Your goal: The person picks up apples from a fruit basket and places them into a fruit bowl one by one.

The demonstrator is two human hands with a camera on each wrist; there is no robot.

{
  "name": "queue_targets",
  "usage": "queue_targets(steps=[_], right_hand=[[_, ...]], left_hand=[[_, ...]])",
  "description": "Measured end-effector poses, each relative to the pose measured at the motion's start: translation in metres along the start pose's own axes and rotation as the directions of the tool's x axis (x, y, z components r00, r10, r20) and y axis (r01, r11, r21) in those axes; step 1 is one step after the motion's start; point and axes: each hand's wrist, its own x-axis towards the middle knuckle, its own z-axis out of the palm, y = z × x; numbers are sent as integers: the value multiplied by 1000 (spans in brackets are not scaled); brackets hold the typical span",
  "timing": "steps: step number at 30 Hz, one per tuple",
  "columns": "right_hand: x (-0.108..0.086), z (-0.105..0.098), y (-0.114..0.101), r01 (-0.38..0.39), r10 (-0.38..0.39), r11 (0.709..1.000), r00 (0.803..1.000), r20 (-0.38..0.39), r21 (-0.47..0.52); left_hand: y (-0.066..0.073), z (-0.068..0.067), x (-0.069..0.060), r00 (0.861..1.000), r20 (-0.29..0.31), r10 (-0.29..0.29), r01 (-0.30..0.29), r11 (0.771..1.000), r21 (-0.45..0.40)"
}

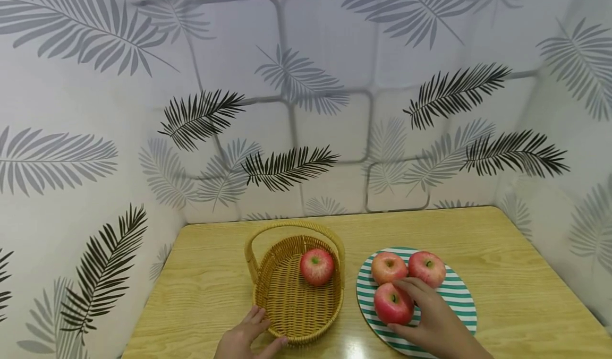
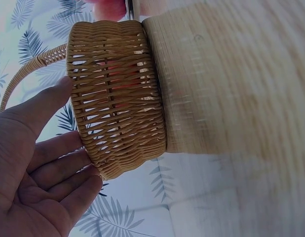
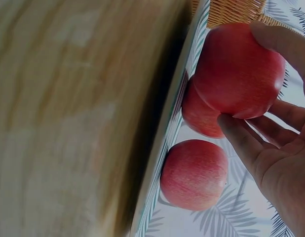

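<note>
In the head view a wicker basket (image 1: 298,316) with an arched handle stands on the table, one red apple (image 1: 317,267) inside it. My left hand (image 1: 245,338) touches the basket's near left rim; the left wrist view shows the thumb and loose fingers against the wicker side (image 2: 115,98). My right hand (image 1: 432,316) grips the nearest apple (image 1: 393,304) on a striped plate (image 1: 461,298). Thumb and fingers lie around this apple in the right wrist view (image 3: 241,71). Behind it on the plate sit two more apples, one left (image 1: 389,267) and one right (image 1: 427,268).
The light wood table (image 1: 210,274) carries the basket on the left and the green-and-white plate on the right, with a narrow gap between them. A leaf-patterned wall (image 1: 330,130) rises behind the table and along both sides.
</note>
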Motion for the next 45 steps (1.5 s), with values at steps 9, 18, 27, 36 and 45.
queue_targets(steps=[9, 18, 27, 36, 45], right_hand=[[-1, 1, 2, 9, -9, 1000, 1000, 15, 11], [-1, -2, -2, -54, 54, 998, 996, 72, 9], [5, -7, -13, -65, 69, 997, 994, 90, -52], [14, -8, -35, 1, -3, 999, 998, 55, 34], [27, -4, -62, 176, -179, 981, 983, 28, 87]], left_hand=[[0, 1, 0, 1000, -3, -7, 7, 1000, 3], [0, 1, 0, 1000, -2, -13, 13, 1000, 5], [0, 1, 0, 1000, -8, -4, 4, 1000, 4], [0, 1, 0, 1000, -1, -7, 7, 1000, 4], [0, 1, -1, 1000, -6, 6, -6, 1000, -2]])
